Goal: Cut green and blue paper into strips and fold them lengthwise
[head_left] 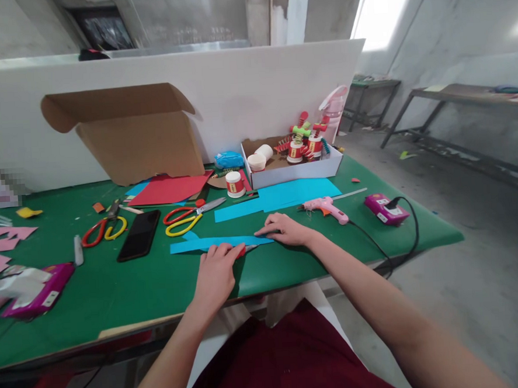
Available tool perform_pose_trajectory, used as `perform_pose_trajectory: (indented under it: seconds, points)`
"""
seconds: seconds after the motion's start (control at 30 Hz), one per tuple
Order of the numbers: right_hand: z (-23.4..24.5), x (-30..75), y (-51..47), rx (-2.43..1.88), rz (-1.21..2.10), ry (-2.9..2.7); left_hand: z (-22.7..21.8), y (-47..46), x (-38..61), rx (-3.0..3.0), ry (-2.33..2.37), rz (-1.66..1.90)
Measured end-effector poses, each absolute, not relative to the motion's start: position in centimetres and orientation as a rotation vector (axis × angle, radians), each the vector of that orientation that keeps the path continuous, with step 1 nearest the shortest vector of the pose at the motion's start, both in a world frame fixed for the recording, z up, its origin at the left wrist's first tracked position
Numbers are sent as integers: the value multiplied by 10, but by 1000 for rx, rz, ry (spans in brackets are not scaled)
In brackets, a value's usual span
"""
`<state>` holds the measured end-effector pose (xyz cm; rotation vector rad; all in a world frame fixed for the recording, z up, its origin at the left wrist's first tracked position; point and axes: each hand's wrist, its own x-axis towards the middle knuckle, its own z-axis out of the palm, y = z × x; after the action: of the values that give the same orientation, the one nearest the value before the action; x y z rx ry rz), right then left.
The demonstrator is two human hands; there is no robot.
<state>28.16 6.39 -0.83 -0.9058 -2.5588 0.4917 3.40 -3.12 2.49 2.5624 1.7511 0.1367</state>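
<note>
A narrow blue paper strip (192,244) lies along the front of the green table, with a short blue flap sticking up near its left part. My left hand (217,269) is closed on the strip's middle, fingers over its lower edge. At the right end, my right hand (286,230) pinches the strip with its fingertips. Beside my left thumb, a red thing with a grey pointed tip (247,250) shows partly; my hand and the strip hide the rest. Scissors with red and yellow handles (184,220) lie behind the strip. Wider blue paper (298,193) lies beyond my right hand.
A pink glue gun (325,207) with its cord and a purple power socket (386,208) are at right. A phone (139,235) and second scissors (104,228) lie left. Behind stand a paper cup (235,184), red paper (168,189) and a white box (295,173) of spring figures.
</note>
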Motion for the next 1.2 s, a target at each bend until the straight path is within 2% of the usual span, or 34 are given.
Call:
perform_pose_trajectory:
  seconds: [0.4,1.2]
  points:
    - [5,281,38,-967,569,-2449,26,-35,34,2600,1649,206]
    - [12,289,50,-819,738,-2673,26,-42,30,2628,1634,236]
